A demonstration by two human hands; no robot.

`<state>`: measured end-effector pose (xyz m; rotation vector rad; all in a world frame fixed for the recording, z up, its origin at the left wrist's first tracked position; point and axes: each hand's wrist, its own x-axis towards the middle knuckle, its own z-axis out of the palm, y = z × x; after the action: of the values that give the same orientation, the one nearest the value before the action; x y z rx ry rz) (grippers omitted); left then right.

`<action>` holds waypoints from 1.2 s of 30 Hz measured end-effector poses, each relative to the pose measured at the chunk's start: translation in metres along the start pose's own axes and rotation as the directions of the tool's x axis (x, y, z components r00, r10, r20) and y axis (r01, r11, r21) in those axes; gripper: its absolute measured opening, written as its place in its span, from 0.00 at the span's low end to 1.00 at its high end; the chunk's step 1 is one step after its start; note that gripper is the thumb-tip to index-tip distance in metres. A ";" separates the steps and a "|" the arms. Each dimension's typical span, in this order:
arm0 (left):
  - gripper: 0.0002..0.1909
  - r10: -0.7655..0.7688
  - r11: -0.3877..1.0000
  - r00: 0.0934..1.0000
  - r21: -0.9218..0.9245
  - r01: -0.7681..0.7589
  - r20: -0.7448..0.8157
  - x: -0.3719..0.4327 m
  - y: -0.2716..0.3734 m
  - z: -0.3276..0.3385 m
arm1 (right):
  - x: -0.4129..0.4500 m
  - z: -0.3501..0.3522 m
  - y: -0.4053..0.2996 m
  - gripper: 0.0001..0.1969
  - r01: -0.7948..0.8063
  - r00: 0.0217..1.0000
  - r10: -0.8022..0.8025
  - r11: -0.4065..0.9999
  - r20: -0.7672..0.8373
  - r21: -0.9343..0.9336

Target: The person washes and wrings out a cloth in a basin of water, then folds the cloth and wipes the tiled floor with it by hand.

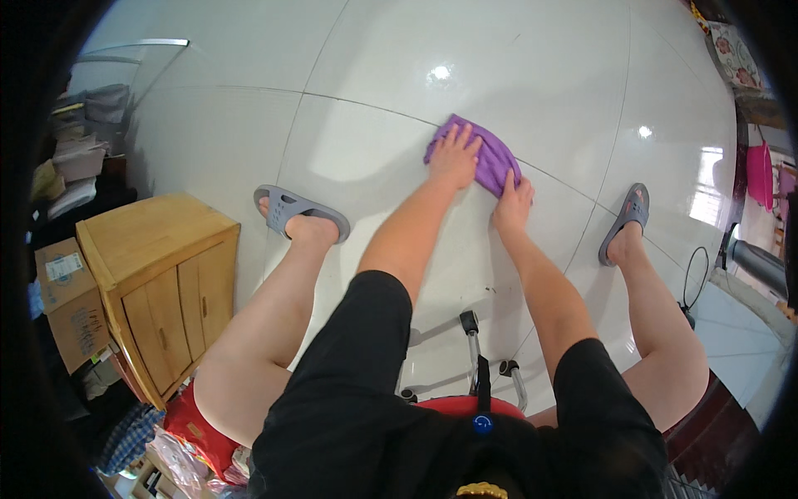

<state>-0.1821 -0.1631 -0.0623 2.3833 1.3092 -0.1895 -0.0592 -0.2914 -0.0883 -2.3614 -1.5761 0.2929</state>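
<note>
A folded purple cloth [495, 155] lies on the glossy white tile floor [386, 56], across a grout line. My left hand [455, 157] rests palm down on the cloth's left part, its fingers spread and pressing on the fabric. At the lower right edge of the cloth is my right hand [515, 203]. Its index finger lies on the fabric and the other fingers curl at the edge, where they seem to pinch it. Part of the cloth is hidden beneath my hands.
My feet, in grey slippers [305, 211], are planted wide apart. Below me stands a red-seated stool [471, 404] with metal legs. To the left are a wooden cabinet [168, 249] and a cardboard box [72, 305]. A black cable loop [693, 274] hangs at right. Small dark specks [490, 289] dot the floor.
</note>
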 end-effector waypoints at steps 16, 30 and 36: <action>0.32 -0.380 0.919 0.915 -0.057 0.390 0.137 -0.267 -0.023 0.062 | -0.166 -0.015 -0.020 0.25 0.411 0.876 -0.402 0.911 0.266 0.026; 0.30 -0.503 0.830 0.851 -0.360 0.426 -0.154 -0.205 0.002 0.066 | -0.002 -0.020 -0.055 0.15 0.546 0.837 -0.523 0.814 -0.158 0.198; 0.28 -0.408 0.904 0.889 -0.226 0.362 -0.208 -0.203 -0.038 0.056 | -0.011 0.014 -0.071 0.21 0.487 0.874 -0.487 0.874 0.001 0.005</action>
<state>-0.3208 -0.3267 -0.0612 2.0188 1.8326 0.1218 -0.1291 -0.2748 -0.0764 -1.8653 -2.0929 0.1832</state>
